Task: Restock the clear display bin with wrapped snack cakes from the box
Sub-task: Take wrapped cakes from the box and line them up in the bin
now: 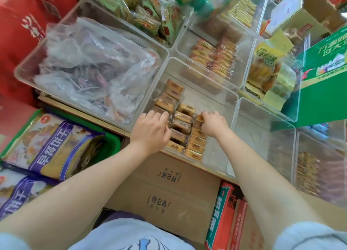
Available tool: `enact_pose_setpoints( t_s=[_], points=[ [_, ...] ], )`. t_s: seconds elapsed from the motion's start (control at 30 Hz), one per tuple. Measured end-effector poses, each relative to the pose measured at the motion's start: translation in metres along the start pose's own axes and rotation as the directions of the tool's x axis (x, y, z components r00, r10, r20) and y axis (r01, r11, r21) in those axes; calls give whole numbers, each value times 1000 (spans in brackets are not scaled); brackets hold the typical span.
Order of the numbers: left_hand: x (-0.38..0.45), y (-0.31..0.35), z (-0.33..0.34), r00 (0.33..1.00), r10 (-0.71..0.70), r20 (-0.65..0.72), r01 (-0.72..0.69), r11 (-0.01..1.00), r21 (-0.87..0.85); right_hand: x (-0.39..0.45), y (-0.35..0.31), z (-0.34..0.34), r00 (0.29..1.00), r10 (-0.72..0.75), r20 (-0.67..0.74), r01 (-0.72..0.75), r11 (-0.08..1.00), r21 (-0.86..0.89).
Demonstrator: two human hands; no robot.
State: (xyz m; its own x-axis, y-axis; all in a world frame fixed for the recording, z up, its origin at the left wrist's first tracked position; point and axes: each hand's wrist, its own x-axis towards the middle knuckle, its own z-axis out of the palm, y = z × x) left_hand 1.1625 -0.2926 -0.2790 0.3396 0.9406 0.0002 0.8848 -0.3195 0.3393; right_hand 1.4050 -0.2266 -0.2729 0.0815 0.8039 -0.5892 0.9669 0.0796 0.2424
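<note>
A clear display bin on the shelf holds rows of brown wrapped snack cakes along its left and front part; its right half shows bare bottom. My left hand reaches into the bin's front left, fingers curled over cakes in the left row. My right hand is curled round a cake at the top of the right row. A brown cardboard box with printed flaps stands below the shelf between my arms; its flaps look closed and no cakes show in it.
Other clear bins surround it: a large one with plastic bags at left, biscuit packs behind, a bin with no goods visible at right. Purple biscuit bags lie lower left. A green carton stands right, red cartons below.
</note>
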Motion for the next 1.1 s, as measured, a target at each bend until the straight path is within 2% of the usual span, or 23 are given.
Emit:
enact_pose_setpoints(
  t_s=[0.13,0.27,0.37,0.47,0.6,0.67,0.73,0.83,0.93,0.97,1.03,1.1],
  points=[
    [0,0,2,1000,-3,-21,3,1000,9,-3,-5,4,995,5,98,-8,1000,30],
    [0,-1,2,1000,-15,-15,15,1000,22,-18,-15,16,997,9,80,-19,992,124],
    [-1,1,0,1000,-25,12,24,999,28,-45,-21,17,999,-17,-33,24,978,206],
    [0,0,-3,994,-40,99,34,998,55,-88,-17,16,978,-80,-190,139,937,321],
    [-3,15,-10,985,-99,140,85,991,107,-174,12,21,936,-22,-351,243,762,600],
    [-10,60,-15,991,-1,131,-2,1000,19,-223,36,34,899,76,-430,258,703,663],
    [-23,129,-23,977,146,152,-127,983,-131,-270,64,56,834,226,-504,243,669,702],
    [-60,249,-34,916,358,180,-292,905,-310,-337,113,101,696,489,-526,161,608,778],
    [-108,355,-37,821,562,101,-465,762,-451,-400,167,148,544,675,-498,80,550,832],
    [-124,384,-35,772,632,70,-534,705,-467,-419,183,163,524,704,-479,50,536,843],
    [-149,434,-27,673,739,28,-655,613,-443,-451,215,194,562,742,-366,-67,481,874],
    [-167,473,-17,642,765,46,-685,600,-413,-473,243,227,608,760,-230,-192,422,886]
  ],
)
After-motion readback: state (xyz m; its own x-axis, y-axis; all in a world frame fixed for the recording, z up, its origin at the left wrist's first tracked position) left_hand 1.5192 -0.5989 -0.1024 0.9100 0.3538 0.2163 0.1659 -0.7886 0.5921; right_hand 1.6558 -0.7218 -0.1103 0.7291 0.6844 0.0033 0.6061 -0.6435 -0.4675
